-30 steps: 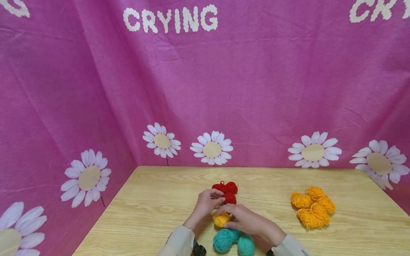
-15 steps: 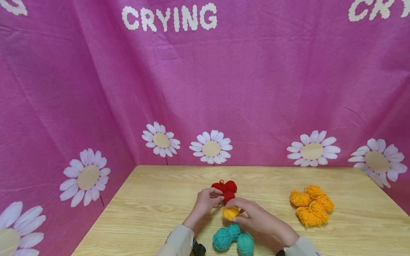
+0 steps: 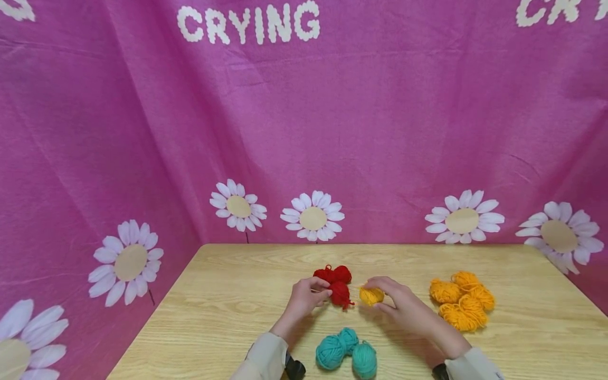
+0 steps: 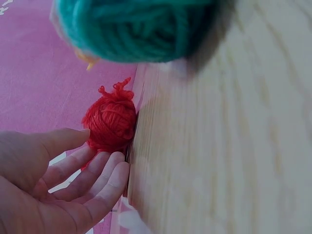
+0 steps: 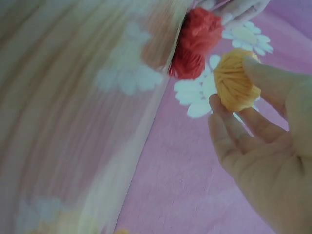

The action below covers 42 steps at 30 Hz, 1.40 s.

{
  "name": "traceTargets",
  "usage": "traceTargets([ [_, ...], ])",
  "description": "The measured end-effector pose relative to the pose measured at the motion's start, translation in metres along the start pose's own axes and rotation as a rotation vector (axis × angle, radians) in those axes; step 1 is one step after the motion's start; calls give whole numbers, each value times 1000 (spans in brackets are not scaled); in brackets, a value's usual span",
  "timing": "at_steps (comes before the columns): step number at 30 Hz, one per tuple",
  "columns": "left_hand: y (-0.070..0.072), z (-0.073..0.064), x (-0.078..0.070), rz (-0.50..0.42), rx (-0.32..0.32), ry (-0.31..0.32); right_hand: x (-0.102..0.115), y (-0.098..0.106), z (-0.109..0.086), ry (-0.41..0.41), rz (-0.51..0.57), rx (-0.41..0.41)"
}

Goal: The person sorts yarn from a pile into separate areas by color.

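Note:
My right hand (image 3: 404,306) pinches a small yellow yarn ball (image 5: 235,80) between thumb and fingertips, to the right of the red yarn. A thin pale strand runs from this ball toward the red one. At the near red yarn ball (image 4: 112,122), which has a short frayed tail, my left hand (image 3: 301,303) rests with its thumb and fingertips right at the ball's left side. Two more red yarn bundles (image 3: 341,274) sit just behind that ball. Teal yarn balls (image 3: 364,360) lie nearer to me, between my forearms; one fills the top of the left wrist view.
A cluster of several orange yarn bundles (image 3: 463,314) lies on the right side of the wooden table (image 3: 228,285). A pink cloth (image 3: 380,132) with printed daisies and lettering hangs behind and beside the table.
My right hand has carried the yellow ball right and slightly away from me, out from above the teal balls. The red ball's tail now shows. My left hand has stayed by the red ball.

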<state>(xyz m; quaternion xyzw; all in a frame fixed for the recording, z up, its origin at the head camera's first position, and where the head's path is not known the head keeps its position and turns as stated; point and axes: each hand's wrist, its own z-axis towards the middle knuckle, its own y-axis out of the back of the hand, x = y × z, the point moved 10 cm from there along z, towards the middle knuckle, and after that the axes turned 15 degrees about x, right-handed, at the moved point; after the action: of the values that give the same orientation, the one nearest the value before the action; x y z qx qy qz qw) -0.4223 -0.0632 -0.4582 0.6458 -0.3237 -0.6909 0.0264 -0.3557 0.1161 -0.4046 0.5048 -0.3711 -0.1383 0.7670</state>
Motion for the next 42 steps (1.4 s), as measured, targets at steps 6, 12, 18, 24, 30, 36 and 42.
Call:
traceTargets([
  [6, 2, 2, 0, 1, -1, 5, -9, 17, -16, 2, -114, -96],
  [12, 3, 2, -1, 1, -7, -8, -24, 32, -35, -16, -216, -174],
  [18, 3, 1, 1, -6, -19, -8, -34, 41, -49, -28, -324, -215],
  [24, 1, -1, 2, -32, -20, 17, -51, 42, -57, -166, -329, -142],
  [30, 0, -3, 1, -38, -22, 6, -57, 41, -61, -220, -388, -128],
  [36, 0, -2, 0, -36, -17, -5, -59, 40, -63, -229, -423, -129],
  [42, 0, -1, 1, -33, -8, -4, -64, 38, -64, -259, -413, -88],
])
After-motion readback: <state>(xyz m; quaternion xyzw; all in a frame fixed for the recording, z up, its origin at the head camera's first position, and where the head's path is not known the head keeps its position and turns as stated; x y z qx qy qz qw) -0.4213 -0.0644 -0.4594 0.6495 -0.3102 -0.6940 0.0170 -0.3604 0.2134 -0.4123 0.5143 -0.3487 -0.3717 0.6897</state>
